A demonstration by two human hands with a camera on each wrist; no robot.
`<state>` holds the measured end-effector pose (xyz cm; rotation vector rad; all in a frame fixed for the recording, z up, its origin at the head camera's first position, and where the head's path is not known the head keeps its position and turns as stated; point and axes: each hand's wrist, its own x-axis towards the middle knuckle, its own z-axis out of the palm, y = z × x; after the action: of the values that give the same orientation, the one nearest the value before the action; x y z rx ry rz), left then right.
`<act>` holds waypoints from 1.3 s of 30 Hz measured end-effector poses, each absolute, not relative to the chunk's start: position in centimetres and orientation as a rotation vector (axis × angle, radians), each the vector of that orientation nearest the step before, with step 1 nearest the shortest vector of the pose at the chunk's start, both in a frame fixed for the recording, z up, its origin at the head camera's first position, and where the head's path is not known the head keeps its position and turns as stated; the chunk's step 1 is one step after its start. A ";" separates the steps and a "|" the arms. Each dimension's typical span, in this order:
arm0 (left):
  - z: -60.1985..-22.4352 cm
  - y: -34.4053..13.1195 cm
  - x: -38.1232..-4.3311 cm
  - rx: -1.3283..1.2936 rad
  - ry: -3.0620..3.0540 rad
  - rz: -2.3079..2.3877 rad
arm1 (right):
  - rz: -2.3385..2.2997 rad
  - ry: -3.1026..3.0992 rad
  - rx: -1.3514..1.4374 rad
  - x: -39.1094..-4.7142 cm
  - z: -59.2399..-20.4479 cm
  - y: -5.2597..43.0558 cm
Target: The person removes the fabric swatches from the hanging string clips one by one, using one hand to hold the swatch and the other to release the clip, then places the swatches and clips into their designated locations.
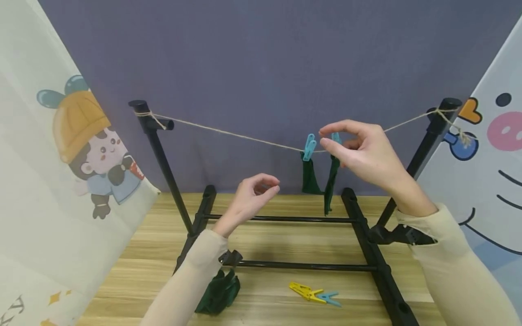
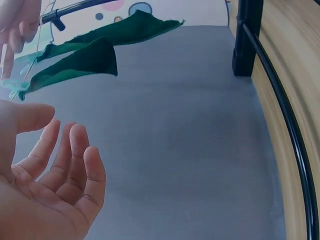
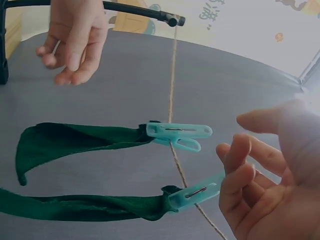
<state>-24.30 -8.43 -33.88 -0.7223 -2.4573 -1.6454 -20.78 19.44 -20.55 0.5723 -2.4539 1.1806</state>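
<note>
Between the two uprights of a black tubular rack [image 1: 302, 219], a twine line [image 1: 228, 132] was strung, knotted at each end. Hung from it: dark green cloth [image 1: 309, 179], secured at the line by two light-blue clothes pegs, the left peg [image 1: 310, 147] and the right peg [image 3: 195, 195]; whether one piece or two was hung could not be told.

Right hand [image 1: 363, 149]: raised just beside the right peg, the grip released, thumb and forefinger parted, the other fingers loosely bent; contact with the peg could not be told. Left hand [image 1: 253, 194]: held lower, well apart from the pegs, the grip likewise released, fingers relaxed. Both arms were covered by cream sleeves [image 1: 461, 267].

On the wood-grain tabletop [image 1: 269, 290]: crumpled green fabric [image 1: 220, 293], left front, near the left sleeve; yellow peg plastic [image 1: 301, 290], count uncertain, touched by a loose blue peg [image 1: 329, 299].

Surround: grey-violet backdrop [image 1: 244, 68]; left panel [image 1: 24, 181], printed with a figure in an orange hat; right panel [image 1: 489, 181], printed with a pink snout. Writing: dark lettering [image 1: 14, 310] was cut off at the left panel's lower edge; pale characters [image 3: 202, 17], blurred, were glimpsed from the right wrist. Neither could be read with certainty.
</note>
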 end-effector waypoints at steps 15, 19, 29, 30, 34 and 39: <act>-32.2 -3.9 -24.5 -0.795 -2.361 -1.722 | 1.014 -2.678 0.592 -21.6 -19.3 19.0; -31.8 -3.1 -24.5 -0.820 -2.359 -1.754 | 1.000 -2.722 0.598 -21.8 -19.2 19.0; -29.8 -1.9 -24.0 -0.861 -2.304 -1.742 | 1.029 -2.704 0.662 -22.0 -19.2 19.0; -29.9 -1.9 -24.1 -0.866 -2.296 -1.734 | 1.033 -2.705 0.662 -22.1 -19.3 19.0; -29.9 -1.8 -24.2 -0.862 -2.261 -1.713 | 1.050 -2.729 0.671 -22.3 -19.3 19.0; -29.9 -1.8 -24.3 -0.859 -2.233 -1.718 | 1.037 -2.767 0.679 -22.5 -19.3 18.7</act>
<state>-24.34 -1.80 -29.91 -0.8587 -2.2331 -1.7181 -22.54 18.70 -19.29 0.6786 -2.7668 1.0366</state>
